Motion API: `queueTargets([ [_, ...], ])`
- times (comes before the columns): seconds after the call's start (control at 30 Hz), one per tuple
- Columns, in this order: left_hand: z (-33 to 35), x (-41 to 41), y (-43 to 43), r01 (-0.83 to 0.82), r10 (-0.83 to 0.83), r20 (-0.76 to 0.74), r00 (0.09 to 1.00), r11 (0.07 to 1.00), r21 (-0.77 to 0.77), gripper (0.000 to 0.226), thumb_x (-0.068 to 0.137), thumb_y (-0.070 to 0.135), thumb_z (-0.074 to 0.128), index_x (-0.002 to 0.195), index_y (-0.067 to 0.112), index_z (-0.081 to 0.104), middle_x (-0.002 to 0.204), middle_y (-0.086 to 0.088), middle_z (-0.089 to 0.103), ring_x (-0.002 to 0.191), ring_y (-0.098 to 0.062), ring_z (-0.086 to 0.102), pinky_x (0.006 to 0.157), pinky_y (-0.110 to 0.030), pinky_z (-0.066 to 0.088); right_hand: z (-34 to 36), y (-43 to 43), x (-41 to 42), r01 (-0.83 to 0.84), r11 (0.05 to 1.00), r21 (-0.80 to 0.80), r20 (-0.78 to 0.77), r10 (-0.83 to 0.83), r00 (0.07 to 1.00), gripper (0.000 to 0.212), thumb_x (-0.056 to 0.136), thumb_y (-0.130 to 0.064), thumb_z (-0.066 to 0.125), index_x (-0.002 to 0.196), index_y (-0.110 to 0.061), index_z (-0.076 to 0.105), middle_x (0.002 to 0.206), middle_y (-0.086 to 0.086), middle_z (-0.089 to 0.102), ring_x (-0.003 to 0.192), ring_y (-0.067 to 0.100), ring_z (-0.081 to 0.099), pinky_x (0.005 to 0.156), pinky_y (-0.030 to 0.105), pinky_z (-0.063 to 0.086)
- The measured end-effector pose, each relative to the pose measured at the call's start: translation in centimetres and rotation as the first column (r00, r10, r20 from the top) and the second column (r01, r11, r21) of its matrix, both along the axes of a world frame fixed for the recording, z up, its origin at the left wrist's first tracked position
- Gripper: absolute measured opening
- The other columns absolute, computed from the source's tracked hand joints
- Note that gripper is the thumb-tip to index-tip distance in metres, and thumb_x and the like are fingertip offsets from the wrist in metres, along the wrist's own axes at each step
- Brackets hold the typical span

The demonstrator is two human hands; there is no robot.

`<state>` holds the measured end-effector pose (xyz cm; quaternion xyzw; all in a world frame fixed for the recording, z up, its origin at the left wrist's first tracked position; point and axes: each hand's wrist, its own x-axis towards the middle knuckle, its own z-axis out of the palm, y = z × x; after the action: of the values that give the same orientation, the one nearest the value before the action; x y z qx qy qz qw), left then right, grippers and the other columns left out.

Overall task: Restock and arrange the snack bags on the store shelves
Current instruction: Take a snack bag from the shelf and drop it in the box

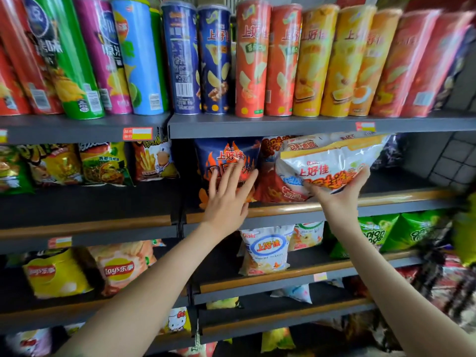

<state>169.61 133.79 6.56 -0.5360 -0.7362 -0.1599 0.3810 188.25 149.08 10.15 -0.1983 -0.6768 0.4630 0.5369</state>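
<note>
One white bag (332,161) (tilted) in right hand (341,195); left hand (228,199) at blue bag (222,153)

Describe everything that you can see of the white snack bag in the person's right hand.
The white bag looks like glossy plastic film, puffy and creased, with red and orange printed characters and a yellow band near its upper edge. It is tilted and lifted off the shelf board, just under the upper shelf, and it partly covers a red bag behind it. The right hand grips its lower edge from below.
</note>
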Motion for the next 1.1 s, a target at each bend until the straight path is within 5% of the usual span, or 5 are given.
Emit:
queueTargets([
  [0.2,-1.2,-2.4,-0.5,-0.183,0.182,-0.019,0.983,0.98,-0.077,0.094,0.071,0.02,0.077,0.15,0.021,0.027,0.157,-0.016,0.016,0.145,-0.033,0.011,0.108,-0.065,0.016,-1.4,1.7,-3.2,-0.011,1.0,0.007,-0.004,0.011,1.0,0.111,0.073,-0.011,0.081,0.149,-0.017,0.0,0.132,-0.032,0.018,0.112,-0.032,0.024,0.09,-0.008,0.021],
  [0.37,-1.4,-3.2,-0.1,-0.186,0.184,-0.033,0.982,0.979,-0.083,0.092,0.076,0.033,0.074,0.151,0.023,0.022,0.158,-0.015,0.01,0.145,-0.034,0.008,0.105,-0.068,0.024,-2.1,3.1,-4.1,0.006,0.998,-0.056,-0.048,-0.008,0.999,0.102,0.073,-0.012,0.081,0.145,-0.021,0.01,0.127,-0.029,0.03,0.112,-0.024,0.038,0.087,-0.005,0.031],
  [0.47,-1.8,-3.9,-0.1,-0.208,0.205,-0.047,0.978,0.976,-0.065,0.095,0.076,0.039,0.076,0.151,0.022,0.02,0.156,-0.016,0.01,0.144,-0.036,0.011,0.104,-0.067,0.027,-2.3,3.6,-3.9,0.027,0.996,-0.08,-0.085,-0.033,0.996,0.105,0.07,-0.02,0.084,0.146,-0.02,0.011,0.141,-0.007,0.034,0.128,0.005,0.04,0.107,0.019,0.037],
  [0.63,-2.0,-5.7,-0.3,-0.156,0.15,-0.102,0.983,0.987,-0.051,0.099,0.07,0.037,0.082,0.148,0.017,0.025,0.152,-0.02,0.014,0.141,-0.041,0.014,0.102,-0.067,0.026,-2.4,4.0,-4.3,0.07,0.995,-0.067,-0.097,-0.076,0.992,0.107,0.07,-0.026,0.083,0.147,-0.018,0.009,0.146,0.003,0.031,0.133,0.012,0.038,0.112,0.038,0.035],
  [1.1,-1.3,0.2,3.3,-0.11,0.113,-0.035,0.993,0.99,0.088,0.082,0.086,0.054,0.05,0.152,0.02,0.016,0.156,-0.019,0.008,0.145,-0.035,0.006,0.114,-0.058,-0.001,-2.6,4.4,-7.3,-0.085,0.978,0.192,0.12,0.062,0.991,0.098,0.061,-0.015,0.089,0.124,-0.046,0.021,0.122,-0.023,0.04,0.117,-0.015,0.043,0.098,0.012,0.038],
])
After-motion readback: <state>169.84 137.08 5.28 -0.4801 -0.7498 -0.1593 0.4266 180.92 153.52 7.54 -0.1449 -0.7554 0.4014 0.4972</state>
